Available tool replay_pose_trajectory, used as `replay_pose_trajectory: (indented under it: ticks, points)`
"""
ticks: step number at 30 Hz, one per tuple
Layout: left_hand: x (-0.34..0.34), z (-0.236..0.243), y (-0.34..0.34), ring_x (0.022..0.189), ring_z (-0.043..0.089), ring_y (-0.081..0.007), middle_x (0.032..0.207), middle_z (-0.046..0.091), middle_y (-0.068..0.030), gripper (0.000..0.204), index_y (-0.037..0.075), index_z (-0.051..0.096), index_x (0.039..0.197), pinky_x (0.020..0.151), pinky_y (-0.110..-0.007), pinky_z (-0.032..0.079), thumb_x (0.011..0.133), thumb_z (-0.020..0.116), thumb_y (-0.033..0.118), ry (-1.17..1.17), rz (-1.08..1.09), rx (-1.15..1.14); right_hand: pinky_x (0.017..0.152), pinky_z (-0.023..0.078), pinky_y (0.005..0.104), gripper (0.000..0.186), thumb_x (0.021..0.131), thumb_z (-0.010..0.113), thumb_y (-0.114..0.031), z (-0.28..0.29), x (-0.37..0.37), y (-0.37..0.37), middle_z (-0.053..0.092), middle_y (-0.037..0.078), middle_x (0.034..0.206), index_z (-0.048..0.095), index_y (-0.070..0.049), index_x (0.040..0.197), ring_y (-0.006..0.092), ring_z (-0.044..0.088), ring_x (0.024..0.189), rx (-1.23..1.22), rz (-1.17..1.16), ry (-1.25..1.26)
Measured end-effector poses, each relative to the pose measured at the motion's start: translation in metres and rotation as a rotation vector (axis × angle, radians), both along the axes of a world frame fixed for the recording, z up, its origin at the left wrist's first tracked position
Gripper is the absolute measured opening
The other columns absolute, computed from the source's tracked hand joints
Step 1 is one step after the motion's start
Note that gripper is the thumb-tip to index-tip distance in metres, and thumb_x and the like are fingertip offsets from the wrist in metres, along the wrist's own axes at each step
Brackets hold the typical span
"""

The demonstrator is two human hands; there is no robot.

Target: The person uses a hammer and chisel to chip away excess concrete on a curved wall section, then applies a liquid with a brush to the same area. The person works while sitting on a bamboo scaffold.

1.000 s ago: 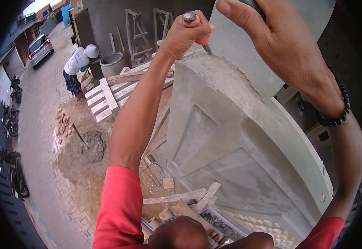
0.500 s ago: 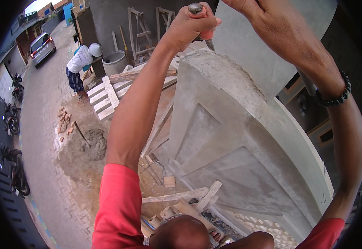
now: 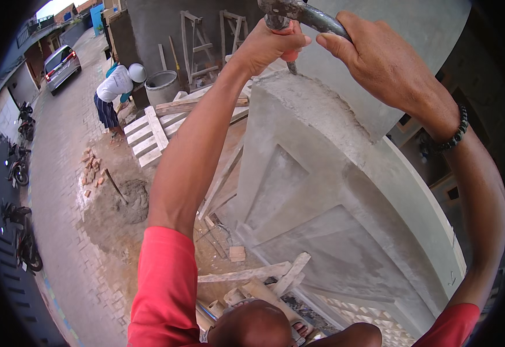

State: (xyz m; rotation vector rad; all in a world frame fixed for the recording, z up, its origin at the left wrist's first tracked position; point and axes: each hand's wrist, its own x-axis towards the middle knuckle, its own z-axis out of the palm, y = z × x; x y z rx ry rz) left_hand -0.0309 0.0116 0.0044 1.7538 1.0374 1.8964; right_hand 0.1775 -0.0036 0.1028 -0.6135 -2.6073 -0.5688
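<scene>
Swings hammer (image 3: 316, 18), gripped in right hand (image 3: 388, 66), down to chisel (image 3: 292, 67), gripped in left hand (image 3: 267, 49); likely drives tip at wall's (image 3: 316, 99) rough top end.

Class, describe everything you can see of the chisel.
The chisel has an orange-red grip, perhaps rubber or plastic, and a dull metallic shaft. The left hand is wrapped around the grip, holding it tilted, tip down at the rough top of the grey wall. The hammer overlaps its upper end; whether they touch is unclear.

Hammer (image 3: 322, 21) clipped at top edge; chisel (image 3: 292, 67) partly behind left fingers (image 3: 290, 41).
</scene>
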Motion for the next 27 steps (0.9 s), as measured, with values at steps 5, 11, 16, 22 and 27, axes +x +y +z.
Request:
replay_pose_trajectory:
  ticks: [5, 11, 16, 22, 27]
  points:
    - [0.009, 0.011, -0.016, 0.067, 0.055, -0.0108, 0.070, 0.057, -0.0012, 0.015, 0.007, 0.058, 0.074, 0.064, -0.028, 0.045, 0.079, 0.069, 0.016, -0.087, -0.013, 0.037, 0.052, 0.040, 0.0344, 0.038, 0.098, 0.044, -0.035, 0.002, 0.005, -0.052, 0.050, 0.008, 0.064, 0.055, -0.001, 0.087, 0.0169, 0.048, 0.057, -0.008, 0.162, 0.180]
    - [0.018, 0.024, -0.032, 0.060, 0.051, -0.0101, 0.066, 0.054, -0.0009, 0.017, 0.008, 0.052, 0.072, 0.058, -0.026, 0.043, 0.085, 0.064, 0.008, -0.076, -0.079, 0.074, 0.052, 0.039, 0.0355, 0.036, 0.097, 0.047, -0.032, 0.033, 0.020, -0.072, 0.049, 0.007, 0.062, 0.054, 0.002, 0.085, 0.0163, 0.046, 0.055, -0.295, 0.006, 0.171]
    - [0.010, -0.005, -0.023, 0.069, 0.055, -0.0120, 0.072, 0.055, -0.0007, 0.016, 0.008, 0.054, 0.071, 0.066, -0.029, 0.044, 0.079, 0.067, 0.008, -0.085, -0.060, 0.014, 0.052, 0.038, 0.0352, 0.036, 0.096, 0.048, -0.031, 0.032, 0.025, -0.077, 0.049, 0.007, 0.062, 0.054, 0.003, 0.086, 0.0156, 0.046, 0.055, -0.249, 0.068, 0.176]
    - [0.009, -0.010, -0.025, 0.062, 0.053, -0.0089, 0.066, 0.056, 0.0001, 0.020, 0.009, 0.059, 0.073, 0.059, -0.026, 0.044, 0.077, 0.074, 0.021, -0.093, -0.052, 0.003, 0.053, 0.041, 0.0344, 0.045, 0.098, 0.042, -0.045, 0.001, 0.015, -0.023, 0.054, 0.014, 0.063, 0.059, -0.004, 0.093, 0.0231, 0.053, 0.055, -0.028, 0.402, 0.166]
    - [0.025, -0.023, -0.017, 0.058, 0.050, -0.0080, 0.064, 0.054, 0.0011, 0.019, 0.008, 0.057, 0.071, 0.056, -0.025, 0.042, 0.077, 0.073, 0.017, -0.353, 0.013, -0.010, 0.052, 0.040, 0.0370, 0.041, 0.099, 0.044, -0.041, 0.003, 0.011, -0.033, 0.054, 0.017, 0.060, 0.058, -0.003, 0.094, 0.0265, 0.052, 0.052, 0.020, 0.190, -0.003]
